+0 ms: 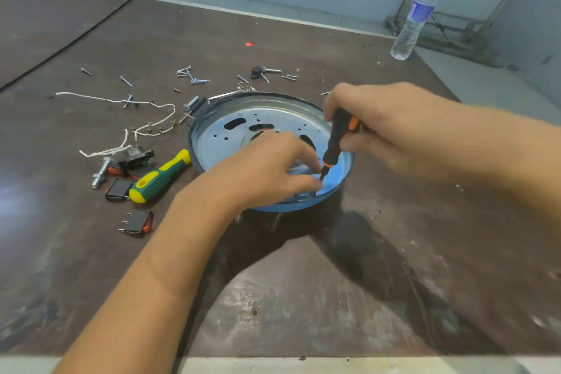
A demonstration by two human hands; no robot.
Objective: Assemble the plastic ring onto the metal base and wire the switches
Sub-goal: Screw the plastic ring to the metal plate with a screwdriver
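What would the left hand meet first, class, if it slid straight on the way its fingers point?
Most likely the tip of the black-and-orange screwdriver that the right hand grips; the left hand nearly touches it. Just beyond is the blue plastic ring, though depth is unclear.

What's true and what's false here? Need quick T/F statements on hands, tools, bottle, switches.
1. The right hand grips a black-and-orange screwdriver. True.
2. The left hand holds the green-and-yellow screwdriver. False: that one lies on the table, left of the metal base; the left hand's fingers are at the other screwdriver's tip.
3. The bottle lies on its side. False: it stands upright, far right.
4. Loose screws lie on the table beyond the base. True.
5. Every switch is fitted in the blue ring. False: several switches lie loose on the table.
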